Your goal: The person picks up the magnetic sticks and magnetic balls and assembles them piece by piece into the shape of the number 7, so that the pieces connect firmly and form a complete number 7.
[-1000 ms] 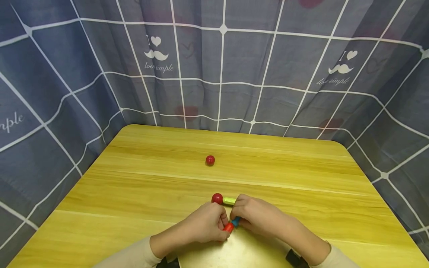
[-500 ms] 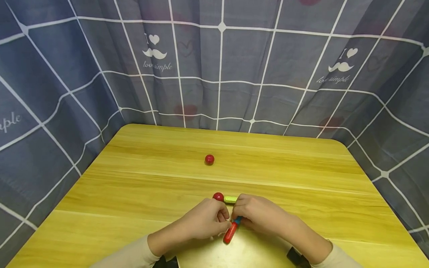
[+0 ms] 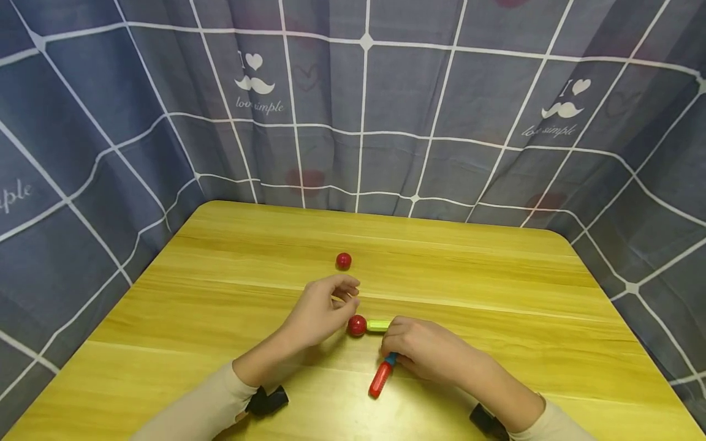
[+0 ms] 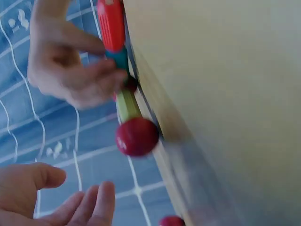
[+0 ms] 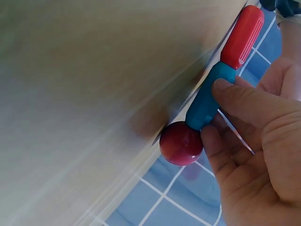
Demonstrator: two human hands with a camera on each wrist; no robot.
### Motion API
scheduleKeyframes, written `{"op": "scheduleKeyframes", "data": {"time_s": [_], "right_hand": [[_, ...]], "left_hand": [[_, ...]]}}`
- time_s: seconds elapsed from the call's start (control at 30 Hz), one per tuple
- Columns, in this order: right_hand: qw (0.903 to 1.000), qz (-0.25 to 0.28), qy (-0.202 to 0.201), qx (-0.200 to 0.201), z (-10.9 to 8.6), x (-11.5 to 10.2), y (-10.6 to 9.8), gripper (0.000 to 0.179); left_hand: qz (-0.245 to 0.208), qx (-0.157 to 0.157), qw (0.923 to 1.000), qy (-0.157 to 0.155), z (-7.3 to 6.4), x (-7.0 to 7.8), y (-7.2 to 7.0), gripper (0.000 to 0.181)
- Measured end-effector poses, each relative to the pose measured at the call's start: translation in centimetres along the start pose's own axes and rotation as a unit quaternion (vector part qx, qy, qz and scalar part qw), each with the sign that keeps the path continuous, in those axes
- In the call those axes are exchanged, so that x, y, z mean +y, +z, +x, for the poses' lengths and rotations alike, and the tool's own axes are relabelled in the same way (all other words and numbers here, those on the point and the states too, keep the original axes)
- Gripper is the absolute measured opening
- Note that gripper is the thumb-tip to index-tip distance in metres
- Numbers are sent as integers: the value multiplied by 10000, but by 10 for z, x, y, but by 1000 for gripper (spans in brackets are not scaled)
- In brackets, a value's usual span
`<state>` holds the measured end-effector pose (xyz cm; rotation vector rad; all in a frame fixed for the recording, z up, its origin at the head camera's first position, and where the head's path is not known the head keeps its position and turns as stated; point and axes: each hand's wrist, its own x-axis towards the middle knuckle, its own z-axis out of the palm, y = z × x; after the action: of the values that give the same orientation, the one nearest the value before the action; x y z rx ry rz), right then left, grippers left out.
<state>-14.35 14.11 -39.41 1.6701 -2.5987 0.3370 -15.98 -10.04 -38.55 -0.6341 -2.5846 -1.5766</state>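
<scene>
My right hand (image 3: 425, 343) pinches a blue magnetic stick (image 5: 209, 99) between thumb and fingers. One end of it meets a red magnetic stick (image 3: 380, 380); the other touches a red ball (image 5: 181, 143), hidden under the hand in the head view. A yellow-green magnetic stick (image 3: 377, 326) runs from under the right hand to another red ball (image 3: 357, 325) at its left end. My left hand (image 3: 322, 309) holds nothing, its fingers loosely bent, just above and left of that second ball. In the left wrist view the left hand (image 4: 66, 200) has thumb and fingers apart.
A lone red ball (image 3: 344, 261) lies farther back on the wood-grain table (image 3: 220, 294), beyond the left hand. A checked blue-grey curtain (image 3: 331, 92) encloses the table's back and sides.
My left hand has let go of the red stick and moved forward and left, toward the lone ball. The right hand stays nearly in place on the blue stick.
</scene>
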Motion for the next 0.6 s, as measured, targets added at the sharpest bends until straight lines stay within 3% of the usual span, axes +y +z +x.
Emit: {"op": "scheduleKeyframes", "data": {"time_s": [0.17, 0.4, 0.6], "right_hand": [[10000, -75, 11, -49, 1, 1, 0, 19], [10000, -69, 21, -38, 0, -2, 1, 20], [9999, -108, -67, 0, 1, -2, 1, 18]], "left_hand": [[-291, 537, 9980, -171, 23, -15, -12, 28], [-59, 628, 9949, -784, 54, -40, -21, 34], [-301, 588, 9916, -1114, 75, -53, -21, 39]]}}
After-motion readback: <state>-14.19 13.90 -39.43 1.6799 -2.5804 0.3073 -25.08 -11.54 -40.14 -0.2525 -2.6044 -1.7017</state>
